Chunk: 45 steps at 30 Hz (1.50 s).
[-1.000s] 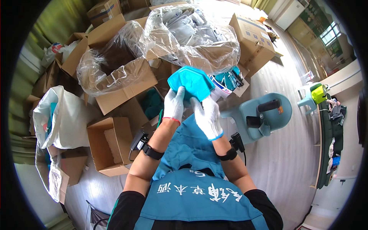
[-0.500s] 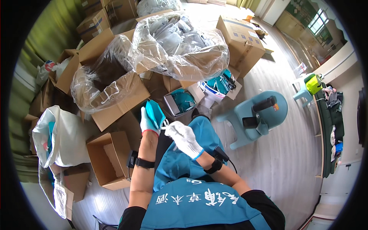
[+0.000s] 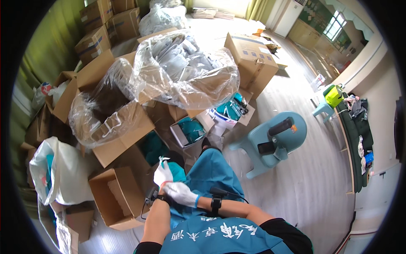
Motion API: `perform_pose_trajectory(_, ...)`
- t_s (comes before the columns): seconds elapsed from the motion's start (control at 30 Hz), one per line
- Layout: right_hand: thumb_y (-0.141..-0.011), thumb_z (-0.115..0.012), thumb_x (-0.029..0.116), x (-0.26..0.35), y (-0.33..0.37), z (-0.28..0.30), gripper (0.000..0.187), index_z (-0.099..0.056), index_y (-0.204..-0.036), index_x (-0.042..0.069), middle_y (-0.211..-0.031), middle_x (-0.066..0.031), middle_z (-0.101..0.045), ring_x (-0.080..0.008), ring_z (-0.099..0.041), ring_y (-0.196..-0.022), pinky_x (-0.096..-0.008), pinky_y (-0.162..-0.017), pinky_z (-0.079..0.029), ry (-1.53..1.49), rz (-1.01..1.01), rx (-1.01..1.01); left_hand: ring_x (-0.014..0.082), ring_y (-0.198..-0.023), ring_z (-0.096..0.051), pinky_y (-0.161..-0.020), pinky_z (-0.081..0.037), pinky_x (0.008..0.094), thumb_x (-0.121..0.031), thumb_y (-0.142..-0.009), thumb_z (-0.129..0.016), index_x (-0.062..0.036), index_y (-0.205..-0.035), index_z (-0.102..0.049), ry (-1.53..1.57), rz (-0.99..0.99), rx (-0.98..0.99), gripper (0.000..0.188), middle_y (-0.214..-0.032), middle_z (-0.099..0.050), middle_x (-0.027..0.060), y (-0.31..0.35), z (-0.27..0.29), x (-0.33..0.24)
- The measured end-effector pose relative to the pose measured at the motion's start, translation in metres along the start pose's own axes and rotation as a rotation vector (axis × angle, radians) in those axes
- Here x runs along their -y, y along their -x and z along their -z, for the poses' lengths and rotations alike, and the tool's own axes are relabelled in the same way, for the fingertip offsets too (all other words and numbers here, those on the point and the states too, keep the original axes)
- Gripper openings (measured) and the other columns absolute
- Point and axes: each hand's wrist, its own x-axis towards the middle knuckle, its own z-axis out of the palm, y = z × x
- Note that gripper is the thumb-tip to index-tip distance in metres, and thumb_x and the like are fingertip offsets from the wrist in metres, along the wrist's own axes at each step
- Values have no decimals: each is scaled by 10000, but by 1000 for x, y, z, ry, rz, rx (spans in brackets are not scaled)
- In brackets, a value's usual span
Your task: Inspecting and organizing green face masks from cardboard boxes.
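Close to the person's legs (image 3: 215, 167), two hands in white gloves are side by side. The left hand (image 3: 162, 174) holds a soft teal thing (image 3: 178, 172), which sits at that hand's right side. A white strap (image 3: 164, 159) pokes up by the fingers. The right hand (image 3: 181, 194) touches the left wrist (image 3: 163, 189), but its fingertips are hard to see, so I cannot tell if it pinches anything. Near the hands, on the left, is an open brown box (image 3: 130, 191). Farther ahead, a small white box (image 3: 176, 136) has more teal things (image 3: 193, 130) inside. A blue-green plastic chair (image 3: 292, 144) is to the right.
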Motion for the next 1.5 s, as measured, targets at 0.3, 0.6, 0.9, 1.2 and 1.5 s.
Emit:
perform_pose_trajectory(0.3,-1027,-452,389,29,5,9,415,-587,-858,34,-743,-143,-617,-304,-618,-723,-392,-673,-464,-77,-200,-16,407,-858,-691,-758,-533,521,-515,-1017,-353,-45,-913,-733,-62,146,-58,614,-912,-718,208,-22,7,-15)
perform_pose_trajectory(0.6,-1054,-467,326,61,32,50,372,-516,-801,58,-659,-31,-467,-145,-470,-628,-305,-591,-403,-211,-219,-87,408,-845,-695,-778,-542,511,-504,-1024,-354,-28,-951,-743,-97,96,-50,619,-905,-720,220,-34,-2,-13)
perform_pose_trajectory(0.9,-1014,-529,299,80,121,169,316,-536,-874,16,-704,-71,-517,-180,-567,-647,-304,-608,-470,135,-400,-338,435,-889,-676,-802,-525,527,-535,-1018,-342,-12,-963,-719,-20,52,-119,648,-945,-706,245,-55,-14,21)
perform_pose_trajectory(1.2,-844,-760,344,55,83,148,408,-561,-1023,36,-922,-71,-665,-132,-634,-766,-276,-595,-514,-70,-576,-441,153,-555,-516,-560,-456,321,-457,-982,-573,-88,-872,-624,1771,354,1028,388,-705,-564,-18,3,35,-27)
perform_pose_trajectory(1.5,-802,-789,80,50,36,129,236,-556,-838,74,-754,53,-524,-27,-471,-714,-221,-618,-432,-303,-238,-361,94,-457,-341,-393,-290,223,-503,-957,-528,-63,-822,-537,1548,827,2080,461,-600,-368,-16,85,76,-84)
